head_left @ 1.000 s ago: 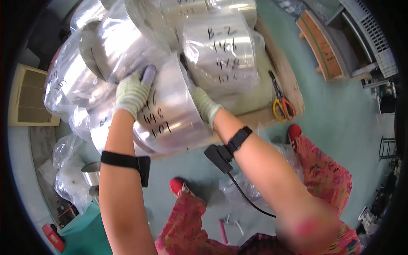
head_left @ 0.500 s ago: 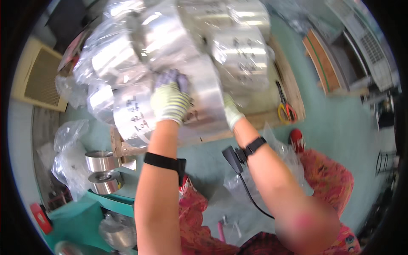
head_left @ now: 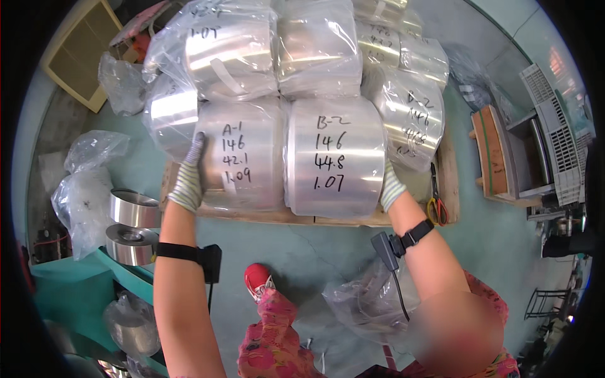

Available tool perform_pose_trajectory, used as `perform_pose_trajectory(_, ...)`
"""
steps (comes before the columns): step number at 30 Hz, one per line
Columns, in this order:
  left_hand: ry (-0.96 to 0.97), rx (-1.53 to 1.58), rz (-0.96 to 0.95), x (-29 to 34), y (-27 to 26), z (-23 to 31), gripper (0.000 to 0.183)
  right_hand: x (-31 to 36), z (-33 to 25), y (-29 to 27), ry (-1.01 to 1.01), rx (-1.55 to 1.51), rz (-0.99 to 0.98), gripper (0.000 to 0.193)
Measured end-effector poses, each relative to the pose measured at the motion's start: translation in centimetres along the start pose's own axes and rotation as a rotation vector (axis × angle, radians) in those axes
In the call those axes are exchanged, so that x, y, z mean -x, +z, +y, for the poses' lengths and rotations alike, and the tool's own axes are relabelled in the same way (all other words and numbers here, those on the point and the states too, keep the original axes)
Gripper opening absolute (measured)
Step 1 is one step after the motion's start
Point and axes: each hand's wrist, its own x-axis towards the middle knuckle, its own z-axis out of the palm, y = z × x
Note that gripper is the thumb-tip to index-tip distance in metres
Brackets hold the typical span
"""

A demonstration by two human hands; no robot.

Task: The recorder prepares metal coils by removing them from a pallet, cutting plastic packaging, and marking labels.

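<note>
Wrapped metal rolls [head_left: 296,164], gloved hands' grip flanking

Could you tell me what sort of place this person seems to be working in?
Probably a factory or warehouse floor. Bagged metal foil rolls are stacked on a wooden pallet over painted concrete, bare rolls sit on a green cart, and grey plastic crates stand at the right.

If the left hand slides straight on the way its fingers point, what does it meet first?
The left hand points up along the bagged roll; next in that line is probably the smaller wrapped roll behind, though depth is unclear.
</note>
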Motion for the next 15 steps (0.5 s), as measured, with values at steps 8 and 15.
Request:
perform_pose_trajectory(8, 0.865, -0.523, 0.407, 5.0, 6.1, 0.5, 0.032, 0.3, -1.9, 1.6, 0.104, -0.007, 0.097, 0.038)
perform_pose_trajectory(15, 0.435, -0.612, -0.111, 11.6, 11.0, -6.2, 0.043, 2.1, -2.1, 4.6, 0.165, -0.065, 0.12, 0.039)
